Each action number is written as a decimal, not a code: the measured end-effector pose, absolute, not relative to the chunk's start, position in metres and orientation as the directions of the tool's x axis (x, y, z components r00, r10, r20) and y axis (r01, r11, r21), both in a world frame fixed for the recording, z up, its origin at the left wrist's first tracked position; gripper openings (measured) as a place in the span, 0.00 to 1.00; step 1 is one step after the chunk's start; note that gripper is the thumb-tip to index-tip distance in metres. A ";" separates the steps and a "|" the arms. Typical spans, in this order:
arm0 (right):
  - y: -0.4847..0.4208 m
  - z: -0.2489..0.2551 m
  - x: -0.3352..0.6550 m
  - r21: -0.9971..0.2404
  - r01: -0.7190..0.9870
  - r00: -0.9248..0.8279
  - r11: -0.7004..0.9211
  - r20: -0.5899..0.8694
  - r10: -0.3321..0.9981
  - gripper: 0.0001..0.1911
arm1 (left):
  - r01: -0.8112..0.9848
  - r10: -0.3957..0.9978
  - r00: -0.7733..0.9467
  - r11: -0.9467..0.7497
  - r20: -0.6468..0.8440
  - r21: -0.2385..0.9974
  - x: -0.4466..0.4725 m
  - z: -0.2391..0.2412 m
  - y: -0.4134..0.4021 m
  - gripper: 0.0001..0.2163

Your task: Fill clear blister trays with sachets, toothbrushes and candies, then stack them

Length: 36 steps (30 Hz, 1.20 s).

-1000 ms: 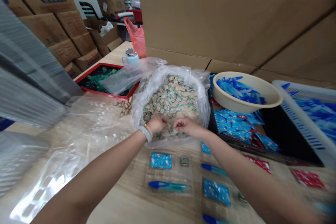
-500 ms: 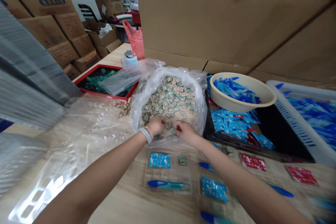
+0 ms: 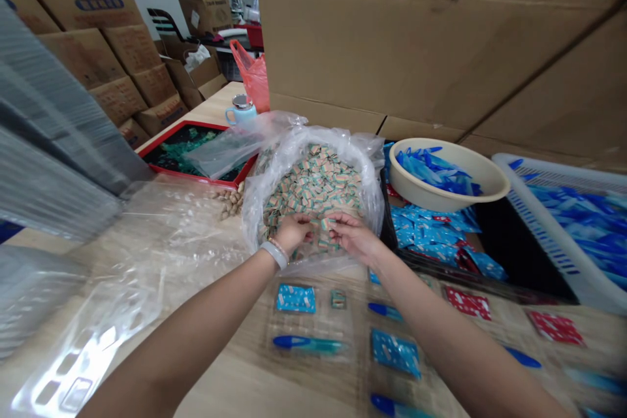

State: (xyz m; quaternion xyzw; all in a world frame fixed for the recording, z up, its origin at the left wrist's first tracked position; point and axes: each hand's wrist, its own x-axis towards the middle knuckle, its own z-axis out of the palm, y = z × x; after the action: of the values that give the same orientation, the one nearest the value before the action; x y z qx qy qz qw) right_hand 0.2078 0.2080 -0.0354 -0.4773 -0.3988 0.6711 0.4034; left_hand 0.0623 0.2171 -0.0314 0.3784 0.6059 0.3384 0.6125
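Note:
A clear plastic bag (image 3: 375,199), its mouth rolled open, is full of small square packets (image 3: 318,176) printed in beige, orange and green. Both my hands are over its near side. My left hand (image 3: 292,234), with a pale band and a bracelet at the wrist, is closed, and what its fingertips hold is too small to make out. Close beside it, my right hand (image 3: 355,235) pinches a small packet (image 3: 325,225) between thumb and fingers. Below lie clear trays; the nearest holds a blue packet (image 3: 296,298), a small square packet (image 3: 337,299) and a blue pen-shaped item (image 3: 308,343).
To the right stand a cream basin (image 3: 448,192) and a white basket (image 3: 539,222) of blue items, beside blue packets (image 3: 421,228). A red-rimmed tray (image 3: 196,173), a mug (image 3: 241,110) and clear plastic trays (image 3: 83,366) are on the left. Cardboard (image 3: 392,46) walls the back.
My right hand's fingers have extended toward the left hand, and a small packet now shows at their tips. The left hand stays nearly in place. The view has shifted slightly.

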 end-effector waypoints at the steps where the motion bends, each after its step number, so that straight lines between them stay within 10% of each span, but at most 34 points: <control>1: 0.209 -0.037 0.207 -0.916 -0.169 -0.206 -0.364 -0.329 0.922 0.18 | 0.024 0.872 0.039 0.487 -0.488 0.873 0.064 -0.031 0.216 0.05; 12: 0.219 -0.068 0.201 -0.948 0.108 -0.009 -0.300 -0.303 0.953 0.12 | 0.025 0.882 0.105 0.459 -0.459 0.888 0.072 -0.039 0.217 0.05; 19: 0.215 -0.053 0.210 -0.716 0.656 -0.255 0.239 0.088 0.963 0.12 | 0.200 0.955 0.130 0.239 -0.267 0.950 0.074 -0.049 0.220 0.11; 27: 0.213 -0.058 0.210 -0.711 0.657 -0.234 0.249 0.121 0.965 0.13 | 0.200 0.982 0.137 0.101 -0.130 0.975 0.071 -0.055 0.221 0.10; 36: 0.213 -0.041 0.223 -0.602 0.763 -0.228 0.234 0.088 0.970 0.10 | 0.682 0.965 0.239 -0.084 -0.112 0.726 0.064 -0.036 0.220 0.14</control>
State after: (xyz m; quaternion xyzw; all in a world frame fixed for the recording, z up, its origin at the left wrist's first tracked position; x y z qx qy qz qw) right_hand 0.2232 0.2130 -0.0406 -0.5768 -0.7511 0.2238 0.2304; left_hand 0.0642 0.2197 -0.0361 0.7073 0.5820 0.2047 0.3450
